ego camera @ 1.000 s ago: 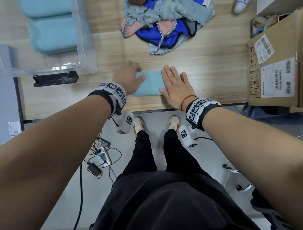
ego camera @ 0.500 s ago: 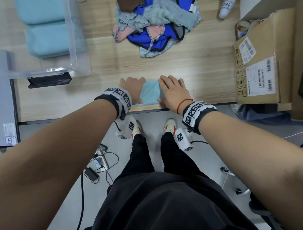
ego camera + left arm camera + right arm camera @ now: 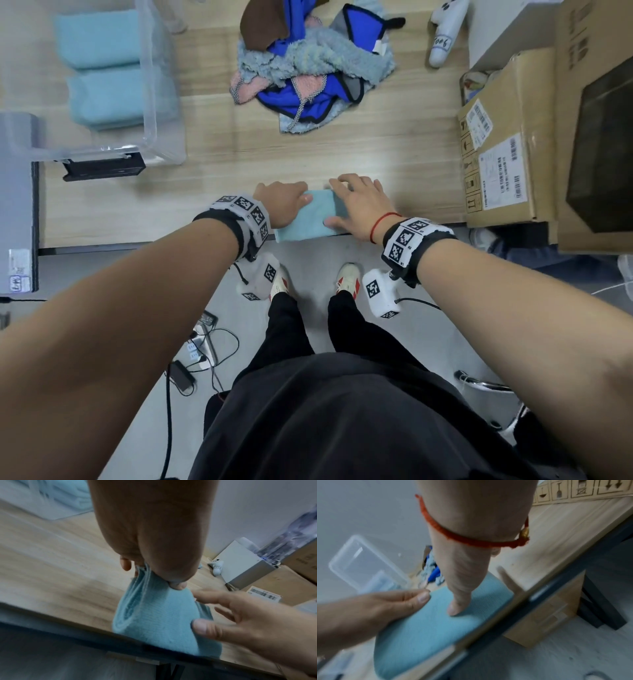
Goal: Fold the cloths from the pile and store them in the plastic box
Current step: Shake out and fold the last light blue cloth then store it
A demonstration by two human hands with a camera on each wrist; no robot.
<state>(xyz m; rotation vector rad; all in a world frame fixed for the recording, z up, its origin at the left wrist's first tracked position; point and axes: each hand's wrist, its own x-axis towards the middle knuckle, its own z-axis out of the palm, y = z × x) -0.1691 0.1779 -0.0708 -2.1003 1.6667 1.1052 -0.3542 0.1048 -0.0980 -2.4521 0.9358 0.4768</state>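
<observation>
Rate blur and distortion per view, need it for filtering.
Head: mostly sharp, wide-angle bending at the edges, glare on the clear plastic box. Left wrist: folded light-blue cloth readable, right hand and background smeared. Right wrist: motion-blurred throughout, the wooden table's edge streaked.

Left hand (image 3: 281,205) pinching, right hand (image 3: 359,205) flat, fingers spread.

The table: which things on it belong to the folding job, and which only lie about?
Job: folded teal cloth, cloth pile, plastic box, left hand, right hand.
Lying about: cardboard boxes, white toy, black device.
</observation>
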